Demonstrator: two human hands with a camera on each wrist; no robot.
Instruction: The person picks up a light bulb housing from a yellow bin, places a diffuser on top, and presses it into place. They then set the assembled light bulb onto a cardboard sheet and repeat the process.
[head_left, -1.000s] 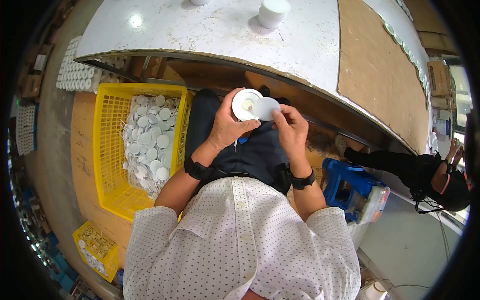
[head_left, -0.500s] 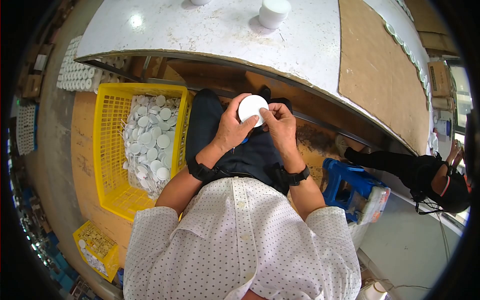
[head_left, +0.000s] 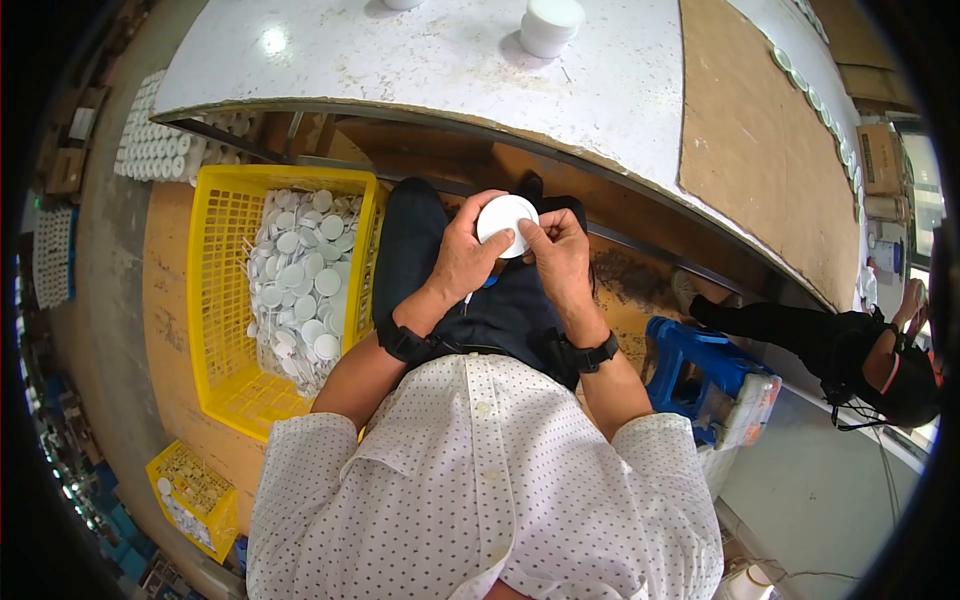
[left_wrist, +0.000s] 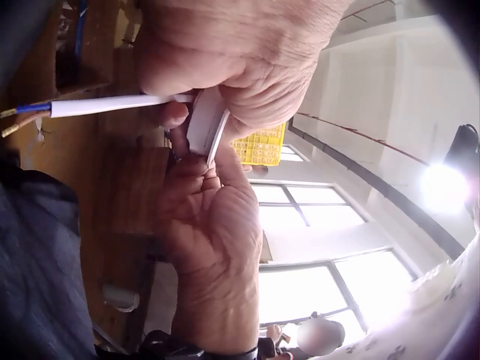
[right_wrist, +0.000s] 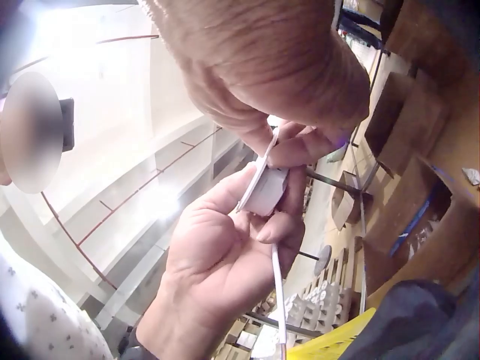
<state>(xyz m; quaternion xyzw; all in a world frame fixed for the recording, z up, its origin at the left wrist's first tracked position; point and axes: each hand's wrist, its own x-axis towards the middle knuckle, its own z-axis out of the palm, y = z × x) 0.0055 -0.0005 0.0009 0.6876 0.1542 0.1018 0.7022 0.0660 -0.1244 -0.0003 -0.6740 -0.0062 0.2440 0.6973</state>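
Over the lap, both hands hold a small round white downlight [head_left: 507, 220], its flat white cover disc [head_left: 500, 213] lying over the front. My left hand [head_left: 462, 255] grips the body at its left side, thumb on the lower face. From the right, my right hand [head_left: 563, 262] pinches the rim with its thumb on the cover. The left wrist view shows the white body [left_wrist: 202, 124] edge-on between the fingers. Out of its back runs a white cable [left_wrist: 112, 103] with bared blue and brown wire ends. In the right wrist view the disc edge [right_wrist: 259, 180] stands between both thumbs and fingers.
To the left stands a yellow crate [head_left: 220, 300] full of white discs [head_left: 300, 270] with leads. A smaller yellow crate [head_left: 195, 495] sits behind it. The white table [head_left: 420, 70] ahead carries a stack of white cups [head_left: 548, 28]. A blue stool [head_left: 700, 375] and another person [head_left: 860, 350] are at right.
A second ago the right hand held the cover disc partly off the downlight, whose yellow light chip showed. The disc then moved left over the front; the last half second shows little movement.
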